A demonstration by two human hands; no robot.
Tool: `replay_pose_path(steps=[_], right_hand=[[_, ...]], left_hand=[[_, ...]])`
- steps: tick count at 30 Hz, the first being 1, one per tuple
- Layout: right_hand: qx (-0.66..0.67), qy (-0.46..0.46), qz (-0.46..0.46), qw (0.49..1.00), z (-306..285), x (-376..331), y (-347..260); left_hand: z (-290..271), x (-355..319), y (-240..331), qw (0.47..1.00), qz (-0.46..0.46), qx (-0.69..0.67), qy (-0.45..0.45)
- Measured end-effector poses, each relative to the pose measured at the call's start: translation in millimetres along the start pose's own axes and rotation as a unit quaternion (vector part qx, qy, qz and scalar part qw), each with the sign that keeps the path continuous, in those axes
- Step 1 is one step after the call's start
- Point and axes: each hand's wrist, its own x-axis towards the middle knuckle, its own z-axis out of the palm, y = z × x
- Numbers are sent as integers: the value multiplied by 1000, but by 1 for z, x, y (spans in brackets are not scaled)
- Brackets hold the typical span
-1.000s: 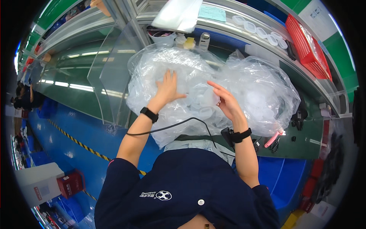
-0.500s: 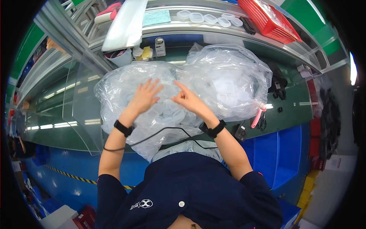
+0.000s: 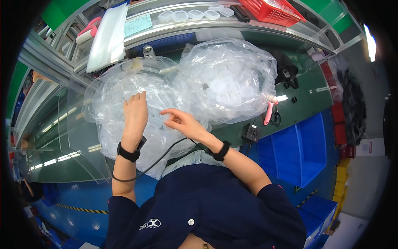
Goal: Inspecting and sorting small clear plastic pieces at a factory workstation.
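Observation:
A large clear plastic bag (image 3: 111, 85), its mouth loose, is full of small translucent plastic pieces and lies in front of me. Over its middle is my left hand (image 3: 136, 113), back upward, with the fingers stretched forward close together and nothing visible in them. My right hand (image 3: 183, 123) hovers at the same bag's right side, index finger extended and thumb apart from it; its other fingers are curled and appear empty. Beside it, farther right, stands a second clear bag (image 3: 226, 81) holding whitish, flat translucent pieces.
Several clear plastic containers (image 3: 196, 15) line the shelf behind, near a red basket (image 3: 271, 11). Right of the bags lie a pink-handled tool (image 3: 269, 113), scissors (image 3: 275, 119) and a small black device (image 3: 252, 132). Blue bins (image 3: 304, 155) stand at the right. A black cable (image 3: 155, 159) runs between my wrists.
The view has shifted, with the scene sliding leftward. My left hand has turned, its fingers drawing together from a spread. My right hand has moved left along with it, over the left bag.

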Motion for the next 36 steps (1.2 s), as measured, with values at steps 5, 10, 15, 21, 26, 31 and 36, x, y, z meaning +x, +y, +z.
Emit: replay_pose_path(steps=[5,10,15,21,26,31,36], right_hand=[[-181,-59,-44,981,15,25,-5],[-299,118,-119,940,-30,-19,-52],[-570,536,-67,619,-147,-78,-46],[-260,507,104,815,-228,-90,52],[-113,523,89,840,-249,-77,55],[-10,441,-116,890,-222,-11,-70],[27,415,-262,871,-204,16,-143]], left_hand=[[-24,-15,-5,986,3,-6,165],[-57,-16,41,960,55,-196,193],[-42,27,128,880,233,-358,206],[30,109,150,975,43,-106,192],[40,137,120,977,50,-180,105],[16,158,86,933,-51,-303,188],[0,173,73,904,-57,-372,202]])
